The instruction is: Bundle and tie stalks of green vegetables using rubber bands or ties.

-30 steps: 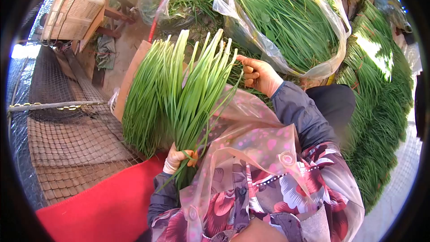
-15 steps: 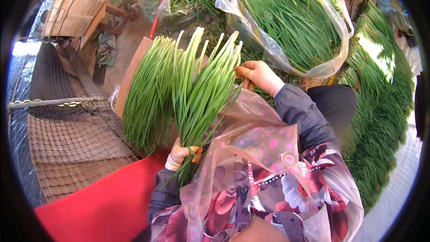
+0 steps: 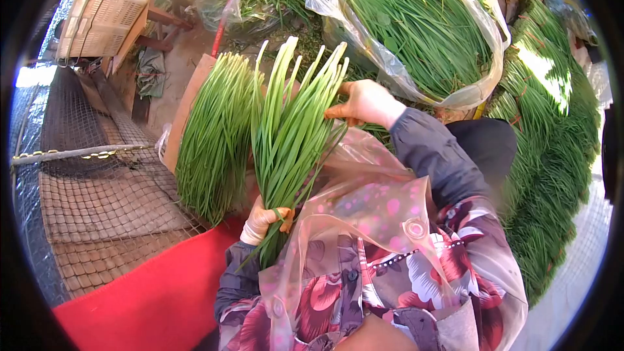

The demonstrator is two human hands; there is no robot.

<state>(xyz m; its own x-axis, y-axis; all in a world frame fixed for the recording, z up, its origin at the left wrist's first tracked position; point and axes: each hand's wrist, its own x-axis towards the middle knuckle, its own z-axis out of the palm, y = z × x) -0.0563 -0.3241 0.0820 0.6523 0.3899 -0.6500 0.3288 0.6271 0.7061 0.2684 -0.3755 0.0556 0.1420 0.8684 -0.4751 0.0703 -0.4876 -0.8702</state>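
Observation:
My left hand (image 3: 263,221) grips the lower stems of a bunch of green chives (image 3: 292,130), held upright with its tips fanned toward the top. My right hand (image 3: 364,103) is closed on the upper right side of that same bunch, fingers pressed into the leaves. A second flat bundle of chives (image 3: 218,136) lies just left of it on a wooden board (image 3: 190,107). A clear pink-spotted plastic apron (image 3: 364,208) covers my lap below the bunch.
A large clear plastic bag (image 3: 416,26) full of chives stands at the top right. More tied chive bundles (image 3: 552,156) are heaped down the right side. A wire mesh surface (image 3: 97,182) lies left, a red cloth (image 3: 149,299) at the bottom left, a pale basket (image 3: 104,6) top left.
My right hand went from open beside the leaf tips to gripping the bunch's upper right side. The bunch has drawn together and stands slightly straighter. My left hand kept its hold.

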